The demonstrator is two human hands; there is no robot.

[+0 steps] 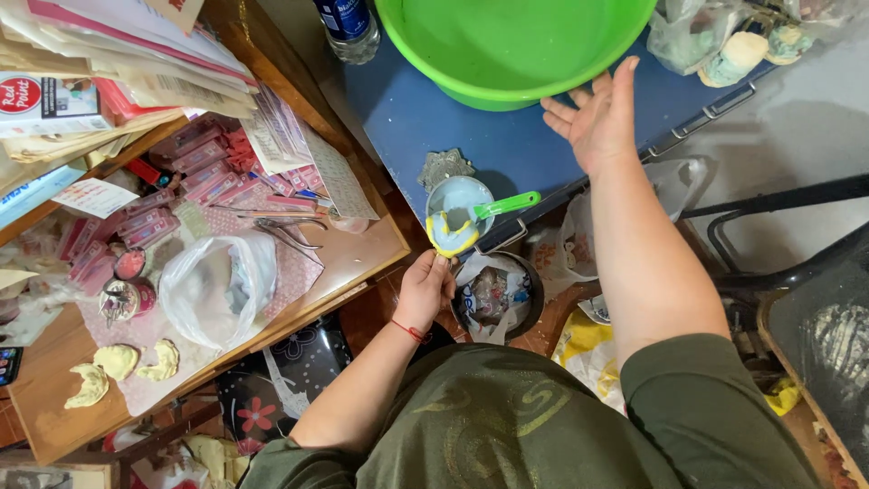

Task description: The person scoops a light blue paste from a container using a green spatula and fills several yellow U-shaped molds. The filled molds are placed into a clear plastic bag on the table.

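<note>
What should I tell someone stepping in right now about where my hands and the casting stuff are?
Left hand: holds the yellow mould by its near edge; pale blue-grey mix sits in it.
Right hand: open, palm up, empty, by the rim of the green basin.
Small bowl with the green-handled spatula sits on the blue board, just behind the mould.
Three pale yellow cast pieces lie on the wooden table to the left.
Done: mould looks filled.
Left: it has not been set down; the spatula rests in the bowl.

Single head view, steeply downward, close.
</note>
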